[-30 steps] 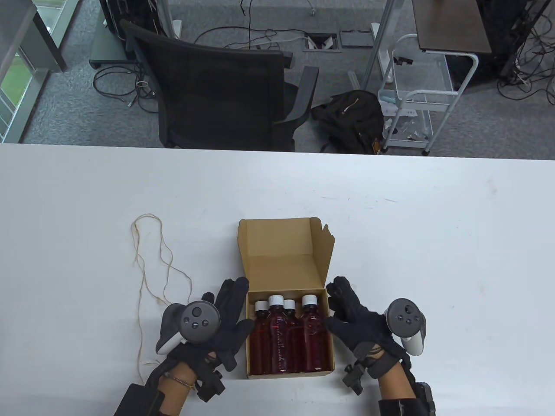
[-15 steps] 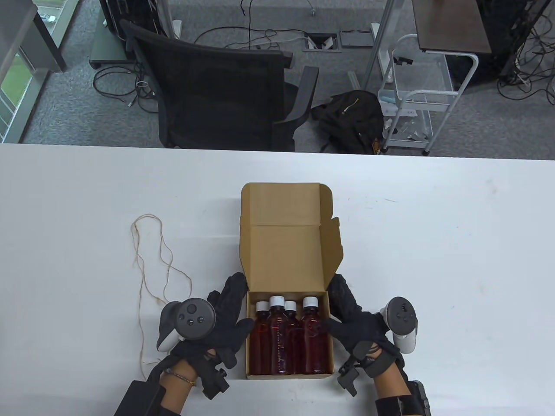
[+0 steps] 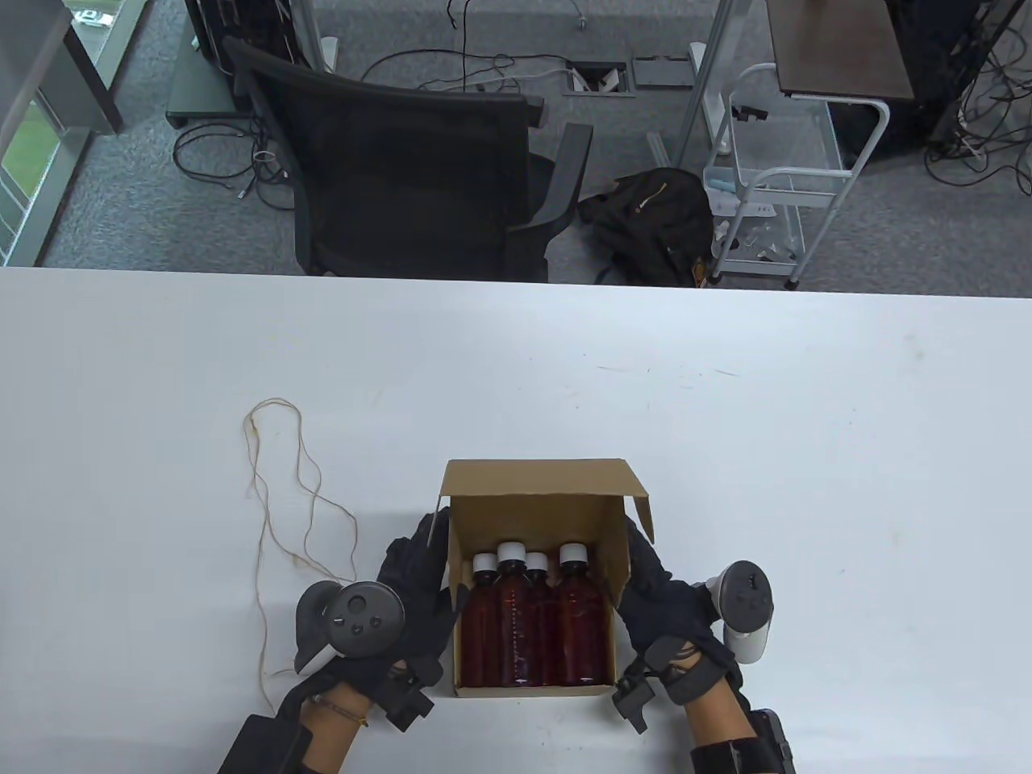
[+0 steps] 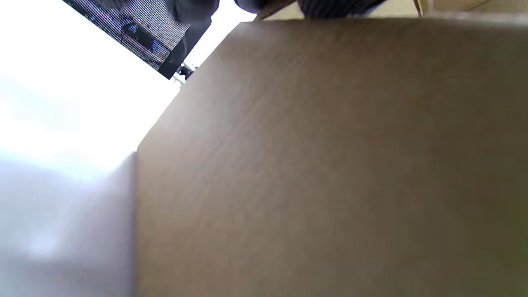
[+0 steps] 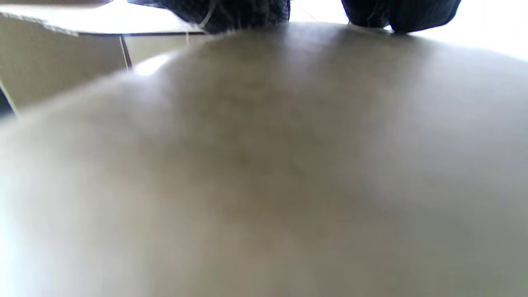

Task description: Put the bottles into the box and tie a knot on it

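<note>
Your left hand (image 3: 411, 592) lies flat against the left wall of the cardboard box (image 3: 532, 689), fingers straight along it. Your right hand (image 3: 665, 601) does the same on the right wall. Neither hand curls round anything as far as the table view shows; fingertips are hidden behind the box flaps. The box sits between your two hands on the white surface (image 3: 806, 451). Four bottles (image 3: 528, 617) of dark red liquid with white caps stand upright inside it, packed side by side. The lid (image 3: 536, 476) stands tilted up over the far end, just beyond your fingertips. The string (image 3: 278, 500) lies loose on the surface, left of your left hand, apart from the box. Both wrist views show only blurred cardboard up close.
</note>
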The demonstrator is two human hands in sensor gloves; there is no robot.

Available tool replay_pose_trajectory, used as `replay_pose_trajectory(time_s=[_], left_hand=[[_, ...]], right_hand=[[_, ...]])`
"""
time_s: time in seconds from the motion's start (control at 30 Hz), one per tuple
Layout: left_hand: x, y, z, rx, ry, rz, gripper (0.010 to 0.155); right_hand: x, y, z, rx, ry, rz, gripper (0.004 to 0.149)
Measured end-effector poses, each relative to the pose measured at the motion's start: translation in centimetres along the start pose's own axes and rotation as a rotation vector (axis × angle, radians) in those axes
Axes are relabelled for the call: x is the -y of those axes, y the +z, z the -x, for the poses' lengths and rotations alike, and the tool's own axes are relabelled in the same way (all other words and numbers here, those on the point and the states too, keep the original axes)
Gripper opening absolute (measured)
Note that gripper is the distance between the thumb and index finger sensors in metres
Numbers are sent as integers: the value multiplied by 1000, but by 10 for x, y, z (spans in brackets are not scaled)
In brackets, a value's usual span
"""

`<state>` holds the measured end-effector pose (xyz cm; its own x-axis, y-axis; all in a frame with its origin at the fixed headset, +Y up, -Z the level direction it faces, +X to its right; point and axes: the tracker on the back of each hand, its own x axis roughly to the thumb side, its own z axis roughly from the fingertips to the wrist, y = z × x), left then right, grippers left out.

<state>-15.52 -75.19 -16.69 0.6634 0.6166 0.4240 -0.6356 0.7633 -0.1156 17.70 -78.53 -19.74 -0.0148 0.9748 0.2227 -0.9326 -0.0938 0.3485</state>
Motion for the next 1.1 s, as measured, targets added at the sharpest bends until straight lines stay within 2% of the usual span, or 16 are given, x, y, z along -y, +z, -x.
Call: replay_pose_trajectory(time_s=[0.23,0.4,0.47,0.6,0.7,0.83,0.93,1.03,1.1], left_hand=[[-3,1,1,26,-5,-41,80],[-9,0,4,43,107,-25,76],[-12,2,5,30,78,-66,71],[-13,3,6,-3,158,-108,68],[-13,1,5,7,105,-75,78],[-13,0,0,29,-19,-20,75],[-14,1,-1,38,-42,-22,70],[-17,2,0,36,-116,23,66],[-19,4,0,24,-116,2,70]], right_hand=[[3,0,-1,4,-7,8,56],[1,0,-3,7,30,26,59],[0,-1,-3,3,22,16,61],[-1,-1,-5,8,68,7,64],[-1,-1,-6,5,102,-5,62],[2,-1,-6,3,150,-26,58],[1,-1,-10,7,216,-43,57],[1,-1,-16,10,276,-56,54],[4,1,-20,13,306,-53,55]])
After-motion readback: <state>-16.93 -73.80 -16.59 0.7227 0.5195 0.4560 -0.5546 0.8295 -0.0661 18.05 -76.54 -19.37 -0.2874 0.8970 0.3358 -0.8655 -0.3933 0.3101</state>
